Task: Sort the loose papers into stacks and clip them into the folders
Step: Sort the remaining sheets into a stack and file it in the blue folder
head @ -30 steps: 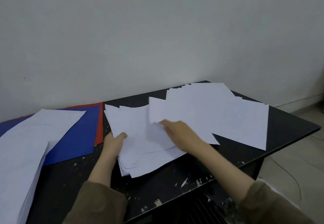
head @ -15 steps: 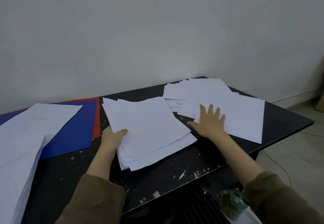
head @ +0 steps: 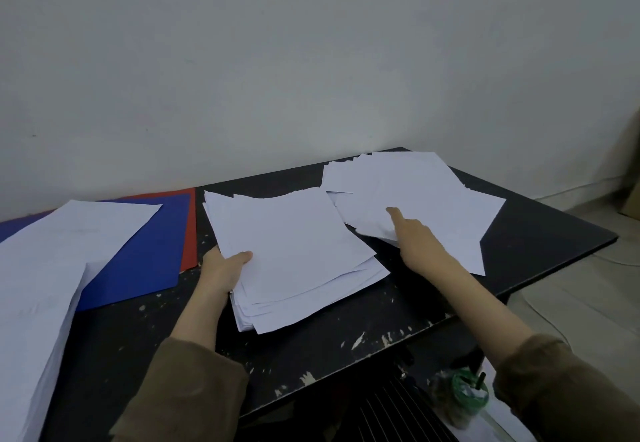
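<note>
A thick stack of white papers (head: 294, 251) lies in the middle of the black table (head: 540, 233). My left hand (head: 223, 268) grips its left edge, thumb on top. To the right lies a loose spread of white sheets (head: 415, 185). My right hand (head: 414, 239) pinches the near-left edge of that spread, index finger pointing across the top sheet, and the sheet's edge curls up slightly. A blue folder (head: 145, 247) lies at the left over a red folder (head: 188, 230), partly covered by more white paper (head: 52, 268).
A pale wall stands right behind the table. The table's front edge is chipped. Below it, at the lower right, a green roll (head: 467, 391) sits on something white. The floor and a cable show at the far right.
My right hand laid a sheet on the middle stack, reached right onto the loose spread, and now has its fingers curled on a sheet's edge. The left hand has stayed on the stack.
</note>
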